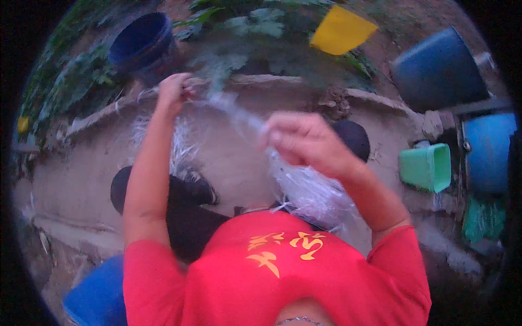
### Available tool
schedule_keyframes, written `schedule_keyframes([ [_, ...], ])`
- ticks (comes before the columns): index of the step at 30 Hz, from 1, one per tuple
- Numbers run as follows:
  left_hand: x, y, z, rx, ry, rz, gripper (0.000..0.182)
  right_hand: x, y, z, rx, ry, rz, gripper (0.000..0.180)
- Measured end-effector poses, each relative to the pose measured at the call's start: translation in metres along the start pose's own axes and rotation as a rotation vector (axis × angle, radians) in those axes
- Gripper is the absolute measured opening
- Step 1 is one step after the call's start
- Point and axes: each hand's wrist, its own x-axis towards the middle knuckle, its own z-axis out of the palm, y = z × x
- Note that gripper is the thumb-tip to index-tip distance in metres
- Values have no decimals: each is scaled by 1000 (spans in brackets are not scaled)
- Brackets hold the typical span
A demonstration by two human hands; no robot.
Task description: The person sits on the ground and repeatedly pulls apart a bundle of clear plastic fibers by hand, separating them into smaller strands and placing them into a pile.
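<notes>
Blurred translucent strands (238, 112), seemingly plastic, stretch between my two raised hands. My left hand (176, 91) is closed on one end, at the upper left near a dark blue bucket. My right hand (304, 142) pinches the other end with thumb and fingers, nearer my body. Below my right hand, a bundle of whitish translucent strips (310, 191) lies across my right thigh. Another loose pile of whitish strands (181, 142) is on the ground behind my left forearm, close to my left shoe.
The dark blue bucket (142, 40) stands beyond a low kerb among leafy plants. A yellow container (342, 30) and a large blue tub (440, 71) are at upper right. A light green bin (424, 167) lies beside a blue barrel (489, 153). Something blue (98, 291) is at lower left.
</notes>
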Motion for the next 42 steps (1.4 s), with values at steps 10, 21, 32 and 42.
schedule_keyframes([
  [10,47,-46,3,-235,-56,-325,20,-97,36,37,-298,-93,-438,14],
  [21,-70,-136,154,885,-485,485,35,-148,169,-111,319,1220,173,28],
  [32,-99,-196,119,492,-912,-463,17,-235,234,-86,242,740,583,26],
  [42,101,-260,-105,886,786,-37,42,-221,200,-99,-483,826,524,23],
])
